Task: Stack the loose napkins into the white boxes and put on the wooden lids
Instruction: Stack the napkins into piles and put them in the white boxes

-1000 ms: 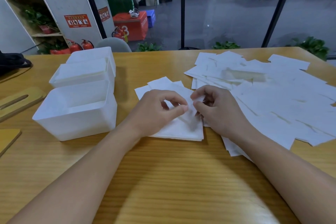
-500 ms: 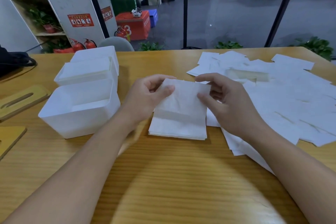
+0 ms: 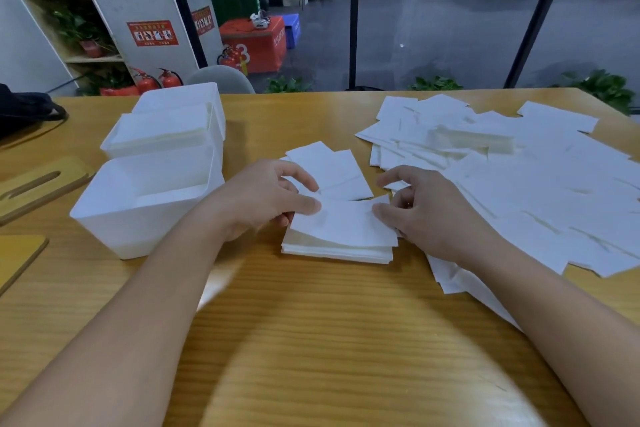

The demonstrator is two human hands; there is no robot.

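Observation:
A small stack of white napkins (image 3: 341, 236) lies on the wooden table in front of me. My left hand (image 3: 266, 198) pinches the left edge of its top napkin, thumb on top. On the right edge, my right hand (image 3: 426, 215) presses with the thumb, its fingers curled above. Two loose napkins (image 3: 332, 166) lie just behind the stack. A wide spread of loose napkins (image 3: 519, 177) covers the table's right side. Three white boxes stand at left: the near one (image 3: 138, 208) looks nearly empty, the middle one (image 3: 159, 139) holds napkins, the far one (image 3: 187, 97) is behind.
Wooden lids lie at the far left: one with a slot (image 3: 38, 184) and another (image 3: 17, 256) nearer me. A black bag (image 3: 24, 107) sits at the back left corner. Beyond the table's far edge are a grey chair back (image 3: 221, 80) and glass wall.
The napkin held up between both hands half a second ago now lies on top of the stack. Both hands have come down with it and stay at its edges.

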